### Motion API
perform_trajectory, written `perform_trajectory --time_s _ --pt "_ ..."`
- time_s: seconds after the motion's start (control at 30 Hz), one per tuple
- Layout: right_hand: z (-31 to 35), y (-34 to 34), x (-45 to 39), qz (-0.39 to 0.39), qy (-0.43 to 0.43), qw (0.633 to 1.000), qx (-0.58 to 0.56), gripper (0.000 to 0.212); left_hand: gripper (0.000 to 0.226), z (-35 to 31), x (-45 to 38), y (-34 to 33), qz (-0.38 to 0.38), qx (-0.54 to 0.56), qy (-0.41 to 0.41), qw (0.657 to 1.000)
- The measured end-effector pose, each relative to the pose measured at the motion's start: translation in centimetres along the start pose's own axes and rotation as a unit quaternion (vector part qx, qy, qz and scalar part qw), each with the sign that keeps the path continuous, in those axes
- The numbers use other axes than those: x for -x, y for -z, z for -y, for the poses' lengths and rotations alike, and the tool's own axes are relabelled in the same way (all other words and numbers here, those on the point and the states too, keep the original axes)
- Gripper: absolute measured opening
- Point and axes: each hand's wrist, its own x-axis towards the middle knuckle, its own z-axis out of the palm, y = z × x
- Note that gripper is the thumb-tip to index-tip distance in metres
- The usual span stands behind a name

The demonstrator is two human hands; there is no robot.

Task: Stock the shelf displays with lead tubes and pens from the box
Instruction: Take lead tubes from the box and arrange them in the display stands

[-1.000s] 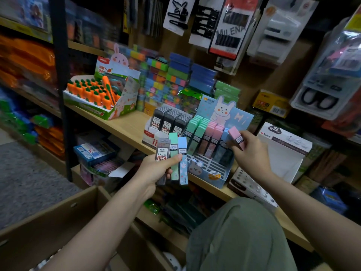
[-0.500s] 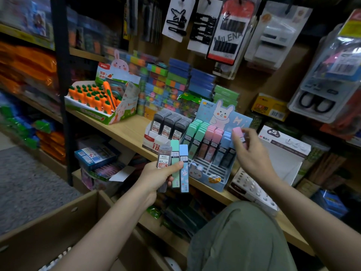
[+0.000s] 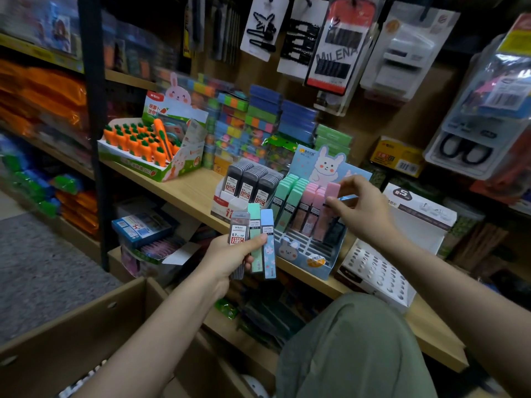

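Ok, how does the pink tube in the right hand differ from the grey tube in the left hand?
The pink tube is pastel and opaque; the grey tube is smoky and see-through with a red and white label. The right hand pinches the pink one alone at the bunny display; the left hand holds the grey one fanned beside a green and a blue tube. Both are slim, flat tubes.

Pink lead tube (image 3: 330, 196) between right fingers (image 3: 334, 201)
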Motion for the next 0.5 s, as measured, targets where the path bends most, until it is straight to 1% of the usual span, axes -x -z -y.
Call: perform_trajectory --time_s 0.17,0.5 --pt "0.4 -1.8 0.3 -0.007 0.049 0.999 0.006 0.024 0.019 -0.1 0.1 0.1 0.001 0.001 0.0 1.0" --pt "0.8 -4.4 -0.2 -0.015 0.052 0.998 0.021 0.026 0.019 -0.1 0.2 0.1 -0.002 0.004 0.006 1.0"
